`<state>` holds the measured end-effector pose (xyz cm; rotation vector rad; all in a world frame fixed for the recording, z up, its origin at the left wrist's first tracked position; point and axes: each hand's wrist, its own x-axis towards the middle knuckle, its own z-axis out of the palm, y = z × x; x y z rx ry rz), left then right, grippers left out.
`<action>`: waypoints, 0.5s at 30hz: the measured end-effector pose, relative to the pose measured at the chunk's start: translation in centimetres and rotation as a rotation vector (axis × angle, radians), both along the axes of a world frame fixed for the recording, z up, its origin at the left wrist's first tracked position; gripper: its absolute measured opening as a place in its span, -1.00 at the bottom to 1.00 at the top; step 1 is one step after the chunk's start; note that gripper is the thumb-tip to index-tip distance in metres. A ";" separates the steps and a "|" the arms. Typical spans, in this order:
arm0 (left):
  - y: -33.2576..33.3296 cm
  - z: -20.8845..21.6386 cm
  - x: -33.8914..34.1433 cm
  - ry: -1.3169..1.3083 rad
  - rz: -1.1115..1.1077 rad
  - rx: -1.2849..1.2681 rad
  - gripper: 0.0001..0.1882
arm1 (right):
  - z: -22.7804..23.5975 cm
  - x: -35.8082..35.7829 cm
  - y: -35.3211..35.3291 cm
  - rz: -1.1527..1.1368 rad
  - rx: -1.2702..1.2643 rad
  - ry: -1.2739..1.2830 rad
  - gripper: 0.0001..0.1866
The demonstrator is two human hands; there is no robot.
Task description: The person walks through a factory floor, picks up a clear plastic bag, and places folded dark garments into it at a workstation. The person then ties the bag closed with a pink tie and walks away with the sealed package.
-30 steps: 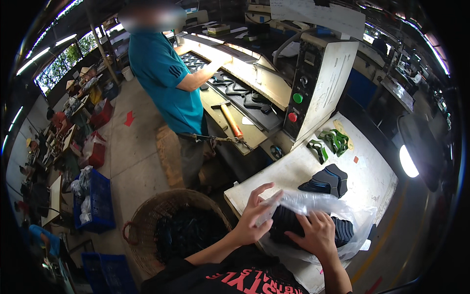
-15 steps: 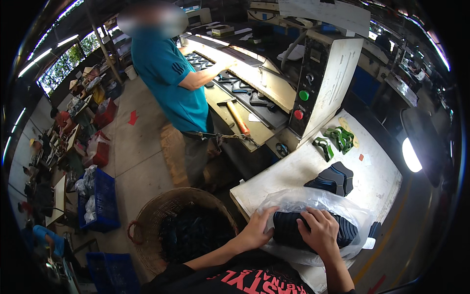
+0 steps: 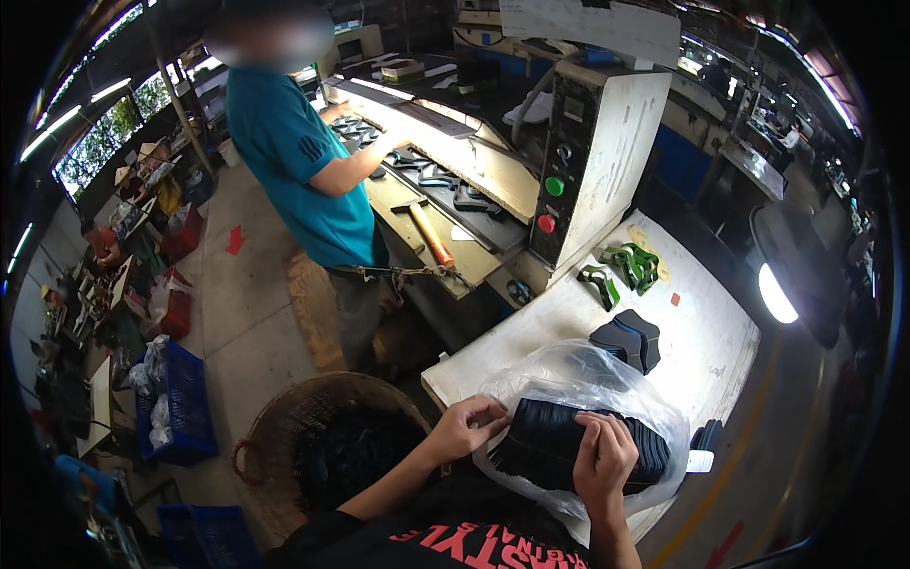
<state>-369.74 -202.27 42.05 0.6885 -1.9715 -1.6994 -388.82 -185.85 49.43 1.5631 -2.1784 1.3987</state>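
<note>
- The left hand (image 3: 464,429) is at the near-left edge of the clear plastic bag (image 3: 569,356), thumb and fingertips drawn together, seemingly pinching the film.
- The right hand (image 3: 607,455) is over the dark stacked pieces (image 3: 540,441), fingers curled toward the thumb (whether they grip a piece or the film, I cannot tell).
- Those pieces lie packed in a row inside the bag, on the near part of the white table (image 3: 512,346).
- As far as this view shows, the row is already in the bag; the bag is not closed, its film loose around the pieces.
- Left outside it are a smaller dark stack (image 3: 626,339) just beyond the bag, and more dark pieces (image 3: 707,436) at its right, near a white tag (image 3: 700,462).
- Farther up the table sit green metal shapes (image 3: 630,268), untouched.
- To the left stands a wicker basket (image 3: 256,465) with dark material inside.
- Beyond, a co-worker in a teal shirt (image 3: 294,171) stands at a bench holding a hammer (image 3: 431,234).
</note>
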 end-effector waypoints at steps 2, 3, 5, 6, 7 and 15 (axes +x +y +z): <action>0.0 -0.4 0.2 -0.025 -0.014 0.010 -0.81 | -0.7 -0.5 -0.4 0.073 0.025 0.089 -0.90; 0.2 -0.7 0.2 -0.076 -0.020 0.045 -0.77 | -1.1 -0.8 -0.7 0.100 0.060 0.120 -0.90; 1.0 -1.5 0.2 -0.174 -0.019 0.104 -0.67 | -2.0 -1.0 -0.9 0.140 0.166 0.162 -0.82; 1.5 -2.0 0.0 -0.125 0.025 0.080 -0.63 | -2.4 -1.1 -0.9 0.151 0.148 0.151 -0.80; 1.8 -2.3 0.0 -0.078 0.060 0.065 -0.59 | -2.6 -1.2 -0.7 0.159 0.148 0.127 -0.77; 0.7 -1.7 0.0 0.031 0.256 -0.195 -0.69 | -0.1 -2.9 3.0 0.043 0.098 0.159 -0.70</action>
